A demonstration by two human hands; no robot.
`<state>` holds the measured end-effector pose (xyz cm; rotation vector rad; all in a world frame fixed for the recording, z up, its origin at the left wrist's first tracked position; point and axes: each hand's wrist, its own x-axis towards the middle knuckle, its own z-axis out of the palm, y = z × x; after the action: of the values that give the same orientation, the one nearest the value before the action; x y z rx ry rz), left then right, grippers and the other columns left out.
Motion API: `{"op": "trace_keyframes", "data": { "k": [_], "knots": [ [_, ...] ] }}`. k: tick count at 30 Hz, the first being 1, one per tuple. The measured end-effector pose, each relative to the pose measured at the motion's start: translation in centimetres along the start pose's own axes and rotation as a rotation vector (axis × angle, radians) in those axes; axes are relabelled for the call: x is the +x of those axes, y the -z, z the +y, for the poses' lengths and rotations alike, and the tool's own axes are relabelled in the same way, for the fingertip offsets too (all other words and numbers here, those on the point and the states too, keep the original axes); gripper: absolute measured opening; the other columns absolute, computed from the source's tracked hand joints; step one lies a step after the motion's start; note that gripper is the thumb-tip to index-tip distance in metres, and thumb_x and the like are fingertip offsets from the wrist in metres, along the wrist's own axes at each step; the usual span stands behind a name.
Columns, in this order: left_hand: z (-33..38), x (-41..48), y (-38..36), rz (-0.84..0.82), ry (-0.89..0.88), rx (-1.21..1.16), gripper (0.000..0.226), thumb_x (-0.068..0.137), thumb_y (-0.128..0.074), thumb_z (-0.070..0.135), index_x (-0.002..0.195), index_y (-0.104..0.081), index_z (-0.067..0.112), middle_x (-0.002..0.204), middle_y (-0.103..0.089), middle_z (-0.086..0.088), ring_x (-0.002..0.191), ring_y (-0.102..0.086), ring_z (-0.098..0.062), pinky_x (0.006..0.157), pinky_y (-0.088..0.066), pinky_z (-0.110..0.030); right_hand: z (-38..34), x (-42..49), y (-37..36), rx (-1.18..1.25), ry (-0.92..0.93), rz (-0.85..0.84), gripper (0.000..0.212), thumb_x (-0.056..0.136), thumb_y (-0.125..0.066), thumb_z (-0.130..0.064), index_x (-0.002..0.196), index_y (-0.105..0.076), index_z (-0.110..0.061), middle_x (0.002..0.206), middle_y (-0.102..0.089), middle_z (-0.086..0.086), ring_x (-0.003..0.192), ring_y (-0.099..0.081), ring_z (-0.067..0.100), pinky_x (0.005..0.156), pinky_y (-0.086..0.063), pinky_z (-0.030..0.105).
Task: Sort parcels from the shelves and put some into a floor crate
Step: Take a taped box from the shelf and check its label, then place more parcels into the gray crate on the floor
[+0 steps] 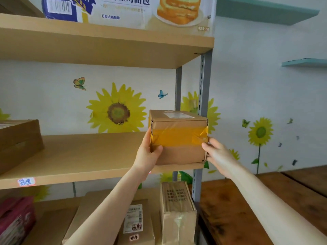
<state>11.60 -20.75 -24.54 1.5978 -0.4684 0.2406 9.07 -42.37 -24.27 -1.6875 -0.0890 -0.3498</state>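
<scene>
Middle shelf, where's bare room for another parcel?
The middle shelf is bare between the flat brown box at its left end and the taped parcel at its right. The lower shelf is crowded with parcels.

Matt cardboard box [178, 138] banded with glossy, wrinkled yellow tape [175, 137]; smooth matt wooden shelf [79, 156] on grey metal posts [203, 82].

Bare left hand [147, 152] and bare right hand [216, 152]. The left forearm [109, 206] and right forearm [265, 200] are uncovered along their whole visible length, from wrist to frame edge. Arms slim and smooth. Fingernail detail is too blurred to tell.
</scene>
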Motion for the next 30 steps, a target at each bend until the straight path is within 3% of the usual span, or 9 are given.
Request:
{"op": "trace_keyframes", "data": {
  "k": [3, 10, 13, 15, 17, 21, 25, 28, 30],
  "knots": [
    [-0.5, 0.6, -0.3, 0.021, -0.024, 0.064, 0.07, 0.092, -0.053, 0.004, 0.149, -0.019, 0.028, 0.142, -0.046, 0.003, 0.131, -0.042, -0.018, 0.112, -0.033, -0.042, 0.2, 0.4, -0.4, -0.051, 0.005, 0.061, 0.017, 0.097, -0.043, -0.019, 0.102, -0.055, -0.031, 0.119, -0.056, 0.0, 0.121, -0.049, 0.021, 0.108, -0.036, 0.048],
    [-0.6, 0.0, -0.8, 0.092, -0.004, 0.094, 0.06, 0.093, -0.054, 0.015, 0.146, -0.026, 0.016, 0.137, -0.048, 0.002, 0.125, -0.045, -0.014, 0.101, -0.036, -0.026, 1.4, 0.7, -1.2, -0.094, 0.021, 0.218, 0.019, 0.096, -0.045, -0.028, 0.112, -0.053, -0.02, 0.114, -0.058, 0.007, 0.112, -0.054, 0.024, 0.104, -0.041, 0.047],
    [-0.9, -2.6, -1.2, 0.327, 0.011, 0.024, 0.039, 0.093, -0.053, 0.018, 0.13, -0.048, 0.008, 0.119, -0.06, -0.007, 0.11, -0.056, -0.018, 0.094, -0.043, -0.029, 2.4, -0.5, -1.1, 0.08, -0.015, 0.317, 0.028, 0.094, -0.051, -0.024, 0.118, -0.055, -0.009, 0.116, -0.055, 0.003, 0.111, -0.054, 0.018, 0.1, -0.044, 0.034],
    [-1.8, -5.0, -1.7, 0.465, -0.026, -0.06, 0.023, 0.094, -0.051, 0.016, 0.113, -0.06, 0.009, 0.104, -0.066, -0.005, 0.098, -0.061, -0.018, 0.088, -0.048, -0.029, 3.7, -2.2, -1.4, 0.224, -0.04, 0.381, 0.011, 0.093, -0.053, -0.017, 0.098, -0.058, -0.009, 0.107, -0.059, 0.006, 0.104, -0.057, 0.018, 0.093, -0.046, 0.029],
    [-3.8, -7.4, -2.5, 0.511, -0.039, -0.118, 0.017, 0.095, -0.048, 0.011, 0.094, -0.065, 0.013, 0.091, -0.067, 0.001, 0.089, -0.063, -0.012, 0.083, -0.051, -0.025, 6.0, -3.9, -2.2, 0.3, -0.093, 0.454, 0.011, 0.093, -0.053, -0.013, 0.082, -0.057, -0.014, 0.095, -0.062, 0.006, 0.096, -0.06, 0.018, 0.089, -0.048, 0.029],
    [-9.6, -9.2, -4.3, 0.399, 0.198, -0.053, 0.022, 0.094, -0.048, 0.01, 0.083, -0.064, 0.023, 0.087, -0.067, 0.005, 0.091, -0.064, -0.015, 0.086, -0.052, -0.033, 12.1, -5.6, -3.9, 0.232, -0.313, 0.549, 0.007, 0.091, -0.056, -0.015, 0.086, -0.058, -0.01, 0.1, -0.062, 0.011, 0.098, -0.06, 0.021, 0.088, -0.05, 0.033],
    [-14.0, -8.7, -4.8, 0.238, 0.549, 0.168, 0.028, 0.096, -0.045, 0.019, 0.119, -0.058, 0.01, 0.121, -0.061, -0.006, 0.111, -0.055, -0.021, 0.09, -0.04, -0.024, 16.6, -5.3, -4.7, -0.004, -0.501, 0.472, 0.029, 0.089, -0.059, -0.028, 0.105, -0.062, -0.004, 0.103, -0.062, 0.01, 0.094, -0.057, 0.023, 0.09, -0.047, 0.038],
    [-15.3, -8.6, -5.4, 0.064, 0.68, 0.296, 0.039, 0.099, -0.038, 0.026, 0.13, -0.049, 0.004, 0.126, -0.056, -0.011, 0.098, -0.049, -0.018, 0.08, -0.035, -0.023, 18.0, -5.0, -4.9, -0.061, -0.601, 0.374, 0.04, 0.088, -0.06, -0.035, 0.09, -0.063, 0.005, 0.101, -0.064, 0.018, 0.091, -0.058, 0.031, 0.095, -0.047, 0.044],
    [-15.8, -8.7, -5.9, 0.015, 0.723, 0.279, 0.042, 0.1, -0.035, 0.027, 0.136, -0.044, 0.007, 0.122, -0.056, -0.009, 0.089, -0.049, -0.014, 0.071, -0.038, -0.021, 18.5, -5.1, -5.2, -0.098, -0.617, 0.293, 0.031, 0.088, -0.058, -0.037, 0.071, -0.058, -0.011, 0.102, -0.063, 0.017, 0.093, -0.057, 0.029, 0.097, -0.046, 0.048]
  ]
}}
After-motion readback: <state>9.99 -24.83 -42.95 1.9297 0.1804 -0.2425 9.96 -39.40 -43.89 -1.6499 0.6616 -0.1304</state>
